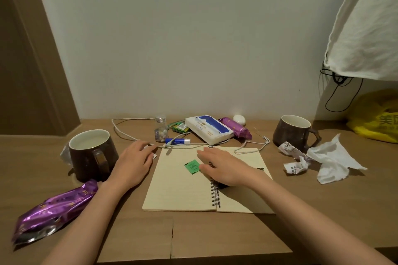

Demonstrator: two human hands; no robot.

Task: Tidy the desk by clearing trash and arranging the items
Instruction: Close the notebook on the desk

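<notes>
An open spiral notebook lies in the middle of the wooden desk. A small green packet rests on its left page. My right hand lies flat over the spiral binding, fingers spread, thumb touching the green packet. My left hand rests on the desk left of the notebook, fingertips over a small white scrap and close to a white cable. Crumpled white tissue and a crumpled wrapper lie at the right. A purple snack wrapper lies at the front left.
A brown mug stands at the left, another brown mug at the right. Along the back are a small bottle, a blue glue stick, batteries, a tissue pack, a purple packet. A yellow bag sits far right.
</notes>
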